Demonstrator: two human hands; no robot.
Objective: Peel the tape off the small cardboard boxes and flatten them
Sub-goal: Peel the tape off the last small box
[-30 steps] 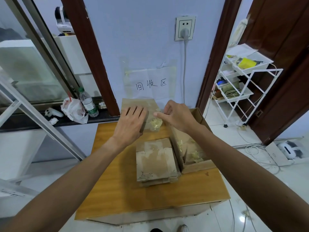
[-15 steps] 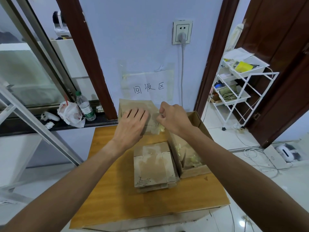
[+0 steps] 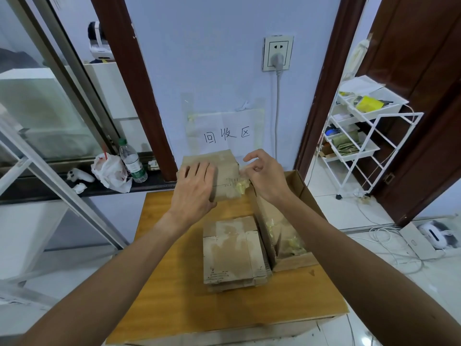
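A small brown cardboard box (image 3: 224,168) stands at the far edge of the wooden table (image 3: 174,283), against the wall. My left hand (image 3: 195,188) lies flat on its top and front, fingers straight, with the thumb under the box's lower edge. My right hand (image 3: 264,176) is at the box's right side, fingers curled, pinching clear yellowish tape (image 3: 240,184) that hangs crumpled off the box's right edge. A stack of flattened boxes (image 3: 232,250) lies in the middle of the table.
An open cardboard carton (image 3: 299,193) holding crumpled tape scraps stands right of the stack. A water bottle (image 3: 132,162) and a white plastic bag (image 3: 109,171) sit on the dark ledge at left. A white wire rack (image 3: 359,136) stands right, cables on the floor.
My right hand has pulled the tape a little away from the box's right edge and its fingers have spread. My left hand stays on the box.
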